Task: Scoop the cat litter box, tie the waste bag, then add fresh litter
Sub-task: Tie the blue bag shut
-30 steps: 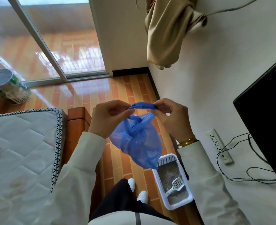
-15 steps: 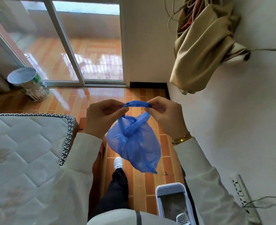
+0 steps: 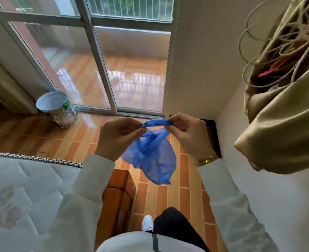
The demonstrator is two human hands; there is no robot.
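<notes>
A thin blue plastic waste bag (image 3: 152,157) hangs in front of my chest, its body drooping down and to the right. My left hand (image 3: 116,137) pinches one end of the bag's twisted top strip, and my right hand (image 3: 184,132) pinches the other end. The strip stretches nearly level between the two hands. The litter box and its scoop are out of view.
A mattress (image 3: 22,193) on a wooden bed frame (image 3: 117,190) fills the lower left. A metal paint can (image 3: 58,109) stands by the sliding glass door (image 3: 102,66). A beige cloth bag with cords (image 3: 284,99) hangs on the white wall at right. Orange tiled floor (image 3: 186,193) runs between.
My view has tilted up and forward, so the litter box has dropped out of sight. Both hands keep pinching the bag's top strip, held slightly higher towards the door.
</notes>
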